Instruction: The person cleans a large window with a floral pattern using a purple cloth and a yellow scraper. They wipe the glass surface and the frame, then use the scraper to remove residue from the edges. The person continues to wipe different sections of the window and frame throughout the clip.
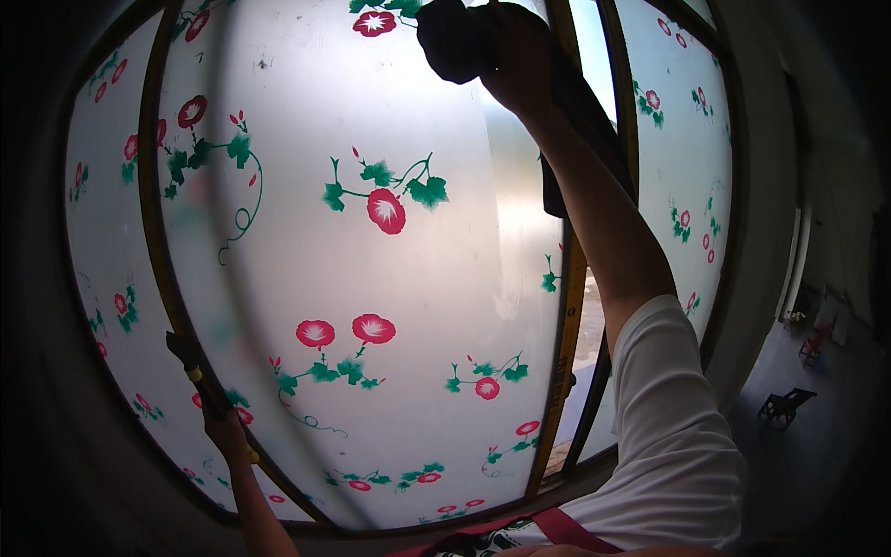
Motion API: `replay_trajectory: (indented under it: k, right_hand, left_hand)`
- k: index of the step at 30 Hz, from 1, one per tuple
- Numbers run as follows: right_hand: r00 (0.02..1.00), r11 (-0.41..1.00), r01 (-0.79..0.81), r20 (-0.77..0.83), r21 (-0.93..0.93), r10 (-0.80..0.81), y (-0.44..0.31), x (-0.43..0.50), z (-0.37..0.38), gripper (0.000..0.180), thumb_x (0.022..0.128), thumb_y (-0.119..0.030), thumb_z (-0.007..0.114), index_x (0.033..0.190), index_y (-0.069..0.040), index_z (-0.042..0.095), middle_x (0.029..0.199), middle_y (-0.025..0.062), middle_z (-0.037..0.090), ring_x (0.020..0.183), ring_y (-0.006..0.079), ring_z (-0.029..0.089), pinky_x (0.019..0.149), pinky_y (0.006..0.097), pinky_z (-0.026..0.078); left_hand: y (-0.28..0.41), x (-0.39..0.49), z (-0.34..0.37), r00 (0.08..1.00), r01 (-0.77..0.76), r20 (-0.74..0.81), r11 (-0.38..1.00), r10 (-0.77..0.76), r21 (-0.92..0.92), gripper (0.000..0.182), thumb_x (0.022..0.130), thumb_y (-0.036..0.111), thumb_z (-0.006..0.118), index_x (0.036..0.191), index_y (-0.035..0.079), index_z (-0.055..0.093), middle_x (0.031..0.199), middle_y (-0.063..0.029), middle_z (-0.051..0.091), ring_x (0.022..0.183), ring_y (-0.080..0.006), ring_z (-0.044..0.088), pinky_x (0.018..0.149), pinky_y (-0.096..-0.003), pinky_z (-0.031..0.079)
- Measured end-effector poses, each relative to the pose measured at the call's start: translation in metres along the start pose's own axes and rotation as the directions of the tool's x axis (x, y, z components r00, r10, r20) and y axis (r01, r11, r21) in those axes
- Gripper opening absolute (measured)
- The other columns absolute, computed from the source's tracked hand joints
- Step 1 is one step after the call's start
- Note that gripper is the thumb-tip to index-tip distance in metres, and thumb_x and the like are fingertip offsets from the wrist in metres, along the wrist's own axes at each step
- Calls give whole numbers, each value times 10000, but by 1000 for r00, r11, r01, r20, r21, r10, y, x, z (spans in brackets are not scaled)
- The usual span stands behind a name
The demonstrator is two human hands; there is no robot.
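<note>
My right hand (518, 66) is raised high and grips a dark cloth (452, 42) against the upper part of a window pane (431, 278). A length of the cloth hangs down behind my forearm. The pane is frosted, with printed red flowers and green leaves. Low on the left, my left hand (226, 432) is closed around the handle of a dark tool with yellow bands (182, 350), perhaps a scraper or squeegee. Its flat head points up beside the left window frame bar (154, 230). Poor light hides the tool's exact shape.
A brown frame upright (567, 334) borders the pane on the right, beside a narrow gap (585, 390) showing the outside. Another flowered pane (679, 160) stands beyond it. Far right, a dark chair (785, 407) and a red chair (814, 346) stand on the floor.
</note>
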State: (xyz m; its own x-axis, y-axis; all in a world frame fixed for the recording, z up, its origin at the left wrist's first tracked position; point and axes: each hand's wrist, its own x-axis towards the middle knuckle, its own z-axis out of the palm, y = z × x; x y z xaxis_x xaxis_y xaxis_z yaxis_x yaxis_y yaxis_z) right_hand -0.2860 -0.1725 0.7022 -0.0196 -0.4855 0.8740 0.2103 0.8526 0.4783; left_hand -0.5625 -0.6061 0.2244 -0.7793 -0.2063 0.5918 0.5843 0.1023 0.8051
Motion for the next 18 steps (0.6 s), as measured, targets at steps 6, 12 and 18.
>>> replay_trajectory:
  k: [6,12,18]
  right_hand:
    - [877,986,47,465,162,-119,-187,-253,-59,710,721,-326,744,1388,-316,498,1539,53,336,1291,341,412,1096,552,293]
    - [741,943,301,587,144,-326,-215,-343,-101,676,782,-241,686,1414,-302,453,1531,7,343,1235,228,478,1095,441,361]
    - [942,992,93,317,80,-114,-88,-170,-51,733,706,-217,805,1372,-263,503,1492,61,401,1298,290,458,1087,479,367]
  left_hand:
    - [-4,-3,1,998,-55,-10,998,54,-36,507,836,139,569,1306,-42,514,1165,-211,630,1023,-338,612,932,-373,472]
    - [-11,-2,-2,1000,-14,8,1000,14,-20,547,818,96,557,1346,-27,485,1211,-212,613,1048,-335,607,943,-378,468]
    - [-22,-1,-1,995,-92,24,995,92,23,544,863,133,594,1372,-12,464,1236,-218,598,1060,-346,604,927,-399,479]
